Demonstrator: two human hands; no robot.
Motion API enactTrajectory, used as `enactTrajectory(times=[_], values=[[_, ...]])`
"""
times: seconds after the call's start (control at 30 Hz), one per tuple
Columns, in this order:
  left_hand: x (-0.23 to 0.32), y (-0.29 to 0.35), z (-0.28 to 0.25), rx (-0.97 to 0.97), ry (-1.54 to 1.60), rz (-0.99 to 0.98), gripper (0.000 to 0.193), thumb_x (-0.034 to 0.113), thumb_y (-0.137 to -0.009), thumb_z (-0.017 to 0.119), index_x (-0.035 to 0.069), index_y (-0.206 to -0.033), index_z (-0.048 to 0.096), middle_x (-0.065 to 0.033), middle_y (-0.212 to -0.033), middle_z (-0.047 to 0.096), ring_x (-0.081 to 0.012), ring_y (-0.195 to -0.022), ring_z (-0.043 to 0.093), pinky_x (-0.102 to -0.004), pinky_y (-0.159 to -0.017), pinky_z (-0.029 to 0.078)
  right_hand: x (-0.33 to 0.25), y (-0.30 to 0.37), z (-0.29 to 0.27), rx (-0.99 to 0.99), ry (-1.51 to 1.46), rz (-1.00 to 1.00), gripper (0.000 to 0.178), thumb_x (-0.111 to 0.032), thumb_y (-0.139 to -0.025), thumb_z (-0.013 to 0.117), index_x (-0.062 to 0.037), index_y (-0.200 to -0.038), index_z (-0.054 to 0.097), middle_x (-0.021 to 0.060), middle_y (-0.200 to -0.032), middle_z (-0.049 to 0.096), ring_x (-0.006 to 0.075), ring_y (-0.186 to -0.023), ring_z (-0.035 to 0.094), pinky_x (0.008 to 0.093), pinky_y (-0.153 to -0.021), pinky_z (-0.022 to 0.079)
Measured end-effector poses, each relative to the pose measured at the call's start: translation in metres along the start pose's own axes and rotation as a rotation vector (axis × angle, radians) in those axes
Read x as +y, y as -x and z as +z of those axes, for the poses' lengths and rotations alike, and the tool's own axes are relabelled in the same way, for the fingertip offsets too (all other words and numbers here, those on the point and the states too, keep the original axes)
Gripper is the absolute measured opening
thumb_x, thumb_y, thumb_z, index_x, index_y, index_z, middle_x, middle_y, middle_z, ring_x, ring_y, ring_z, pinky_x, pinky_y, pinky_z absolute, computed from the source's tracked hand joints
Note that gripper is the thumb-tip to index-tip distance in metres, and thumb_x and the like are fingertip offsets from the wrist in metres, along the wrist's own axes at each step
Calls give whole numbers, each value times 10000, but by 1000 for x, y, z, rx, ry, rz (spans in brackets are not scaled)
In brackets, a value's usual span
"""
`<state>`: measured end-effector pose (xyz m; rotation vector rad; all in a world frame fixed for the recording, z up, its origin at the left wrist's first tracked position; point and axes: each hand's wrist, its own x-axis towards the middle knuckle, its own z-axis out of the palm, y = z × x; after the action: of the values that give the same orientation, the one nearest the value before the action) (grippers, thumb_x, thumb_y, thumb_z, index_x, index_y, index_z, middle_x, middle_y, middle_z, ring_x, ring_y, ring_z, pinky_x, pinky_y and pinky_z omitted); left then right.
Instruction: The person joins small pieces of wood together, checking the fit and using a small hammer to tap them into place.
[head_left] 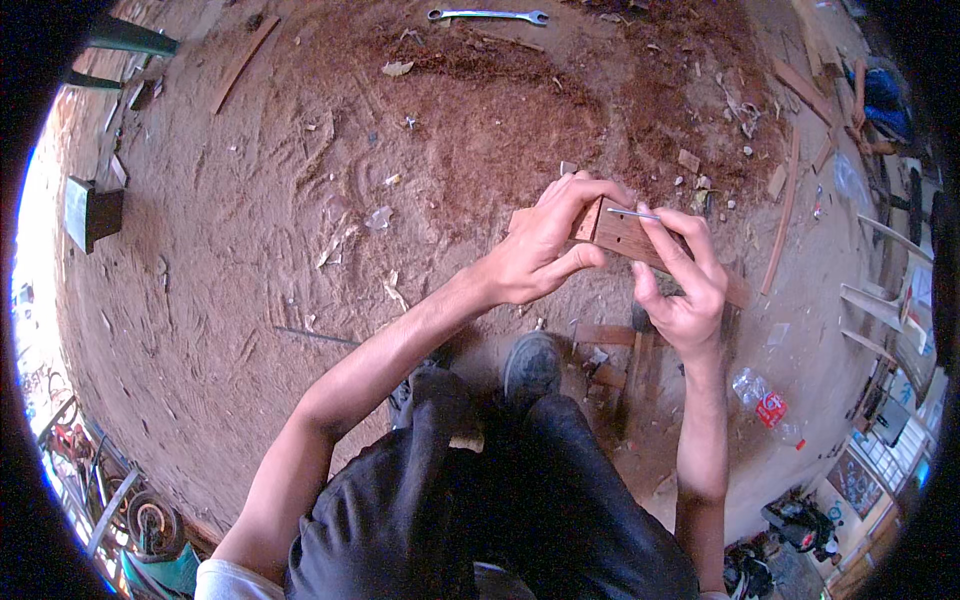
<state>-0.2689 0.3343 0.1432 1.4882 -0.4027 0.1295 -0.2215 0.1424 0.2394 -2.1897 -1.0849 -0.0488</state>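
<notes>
My left hand [540, 245] is closed round a reddish-brown wooden block [622, 240], with the thumb along its near side. Small dark holes show in the face of the block. Between the thumb side and fingertips of my right hand [690, 285] is a thin metal rod [630, 213], perhaps a nail or pin, lying across the upper part of the block. Its tip points left, toward my left hand's fingers. Whether the rod touches the wood I cannot tell. Part of the block is hidden behind my right fingers.
A combination wrench [488, 16] lies on the dirt floor at the far side. Wooden strips [785, 210] are scattered to the right, near a plastic bottle [768, 405]. More wood pieces [607, 334] lie beside my shoe [532, 366]. A dark box-like object [93, 213] stands far left.
</notes>
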Motion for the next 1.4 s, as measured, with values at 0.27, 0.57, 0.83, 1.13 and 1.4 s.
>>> enactTrajectory(times=[0.27,0.57,0.83,1.13,1.4], values=[[6,-8,3,52,-97,66,695,596,-923,505,19,-1296,399,-157,-1153,507,-303,-1084,516,-420,-936,406,-1,0,-2,-13,28,9,460,-27,-733,697,19,-1188,655,153,-1088,609,316,-943,601,397,-829,503],[4,-7,7,51,-87,43,754,605,-883,580,17,-1318,398,-161,-1194,508,-284,-1112,531,-404,-949,421,-1,2,-5,-29,46,-7,474,-26,-730,699,14,-1199,654,146,-1095,608,312,-943,594,396,-825,500],[9,-9,8,86,-50,5,662,517,-869,645,18,-1269,475,-150,-1164,560,-294,-1096,549,-405,-938,426,-2,1,-5,-29,47,-1,502,-29,-703,715,2,-1201,658,139,-1087,604,300,-912,587,390,-800,498],[7,-6,17,186,-24,55,590,474,-864,659,21,-1212,506,-151,-1082,569,-310,-1001,541,-423,-890,401,-4,1,-4,-33,37,-14,512,-16,-687,716,2,-1195,659,135,-1094,600,304,-920,592,397,-805,508],[10,-9,16,154,-60,51,576,489,-867,649,32,-1190,514,-137,-1067,575,-303,-1007,543,-420,-899,408,0,0,-10,-66,76,-24,523,-13,-676,720,-3,-1196,662,130,-1081,598,306,-924,601,394,-801,518]])
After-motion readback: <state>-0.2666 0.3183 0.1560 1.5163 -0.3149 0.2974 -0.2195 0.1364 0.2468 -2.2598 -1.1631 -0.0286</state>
